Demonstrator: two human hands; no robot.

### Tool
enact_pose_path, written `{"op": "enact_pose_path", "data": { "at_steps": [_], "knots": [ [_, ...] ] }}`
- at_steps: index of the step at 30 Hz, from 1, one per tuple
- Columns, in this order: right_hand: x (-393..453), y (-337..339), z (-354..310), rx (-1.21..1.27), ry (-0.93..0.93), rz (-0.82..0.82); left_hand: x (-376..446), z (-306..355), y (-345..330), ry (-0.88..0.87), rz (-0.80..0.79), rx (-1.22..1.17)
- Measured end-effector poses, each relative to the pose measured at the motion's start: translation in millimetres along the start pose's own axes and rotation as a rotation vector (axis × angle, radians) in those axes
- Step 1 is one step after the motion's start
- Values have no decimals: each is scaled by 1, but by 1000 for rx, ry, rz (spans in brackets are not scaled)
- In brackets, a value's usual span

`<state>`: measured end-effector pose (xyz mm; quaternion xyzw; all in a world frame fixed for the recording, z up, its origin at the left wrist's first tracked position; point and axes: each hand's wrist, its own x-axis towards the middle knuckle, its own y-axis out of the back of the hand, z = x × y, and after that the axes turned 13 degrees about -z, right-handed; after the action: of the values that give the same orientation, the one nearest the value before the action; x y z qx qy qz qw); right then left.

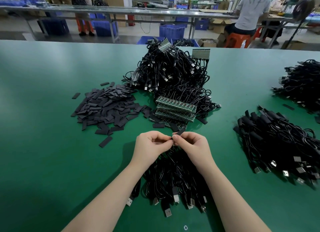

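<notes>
My left hand (152, 145) and my right hand (190, 145) meet fingertip to fingertip over the green table (43, 162). My right hand pinches a flat black sleeve piece (179, 132) that sticks up and to the right. My left hand's curled fingers pinch the end of something small and dark at the same spot; what it is stays hidden by the fingers. Under my wrists lies a bundle of black USB cables (174, 183), plugs toward me.
A heap of black sleeve pieces (107, 107) lies at left. Behind my hands are stacked green circuit board strips (174, 110) and a tall pile of cables (174, 72). Sleeved cables (280, 145) lie at right. People sit at a far bench.
</notes>
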<state>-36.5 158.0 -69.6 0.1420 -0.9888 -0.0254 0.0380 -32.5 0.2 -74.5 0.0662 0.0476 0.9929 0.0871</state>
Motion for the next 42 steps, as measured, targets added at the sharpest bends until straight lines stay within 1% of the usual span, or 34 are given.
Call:
{"op": "enact_pose_path", "data": {
  "at_steps": [4, 9, 12, 14, 16, 19, 24, 35, 39, 42],
  "knots": [
    [0, 1, 1, -3, -4, 8, 0, 2, 1, -8, -2, -18],
    [-1, 1, 0, -27, 10, -30, -1, 6, 0, -1, -31, -50],
    [-1, 0, -1, 87, 53, 9, 0, 5, 0, 20, -12, -38],
    [-1, 2, -2, 176, 43, 61, 1, 4, 0, 34, -1, -21],
    [-2, 4, -3, 199, 30, 76, 1, 4, 0, 37, -3, 0],
    [-2, 3, -1, 151, 37, 81, 1, 3, 0, 36, -14, -11],
    [-2, 3, 1, 151, 37, 107, 2, 1, 1, 66, -26, -19],
    [-3, 1, 1, 132, 71, 153, 2, 2, 1, 39, -33, -5],
    [-4, 0, 1, 75, 71, 142, 2, 0, 1, 38, -33, 12],
    [-4, 1, 3, -41, 86, 161, 3, -2, 2, 47, -22, 3]
  ]
}}
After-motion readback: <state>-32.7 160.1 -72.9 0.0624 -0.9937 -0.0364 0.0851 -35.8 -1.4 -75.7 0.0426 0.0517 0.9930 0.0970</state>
